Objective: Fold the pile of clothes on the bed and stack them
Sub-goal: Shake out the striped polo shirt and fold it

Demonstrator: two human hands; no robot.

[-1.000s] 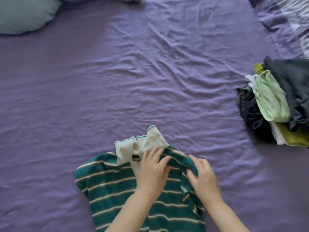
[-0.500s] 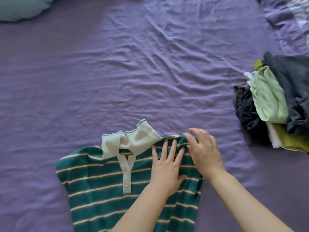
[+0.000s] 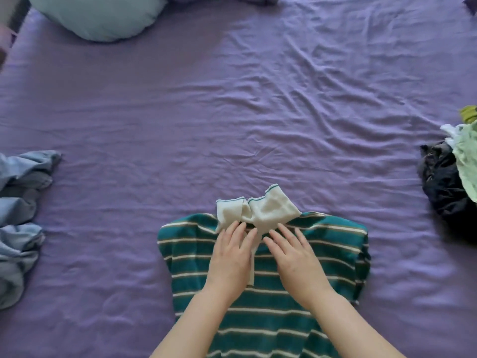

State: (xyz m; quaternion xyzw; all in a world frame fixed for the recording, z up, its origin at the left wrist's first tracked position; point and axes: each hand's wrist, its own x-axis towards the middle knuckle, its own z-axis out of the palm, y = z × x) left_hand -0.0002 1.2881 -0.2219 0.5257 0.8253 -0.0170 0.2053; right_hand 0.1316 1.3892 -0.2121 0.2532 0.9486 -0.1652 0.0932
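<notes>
Bed (image 3: 258,99), purple sheet, creased throughout.
Far L edge: blue garments (image 3: 20,210), crumpled heap, unfolded, on sheet.
Top L: pale blue pillow (image 3: 98,16), partly cut off by frame.
Centre, near edge: striped polo shirt (image 3: 258,293), teal w/ white stripes, front up, lying flat on sheet; white collar (image 3: 258,210) rumpled, pointing away from the person.
Left hand (image 3: 229,257): palm down on shirt chest, L of the placket; fingers straight, slightly spread, tips at collar base. Grips nothing.
Right hand (image 3: 294,254): palm down on shirt, R of the placket; fingers straight, spread, tips just below collar. Grips nothing.
Far R edge: pile of clothes (image 3: 449,184), dark, light green, white & olive items, heaped, well apart from shirt.
</notes>
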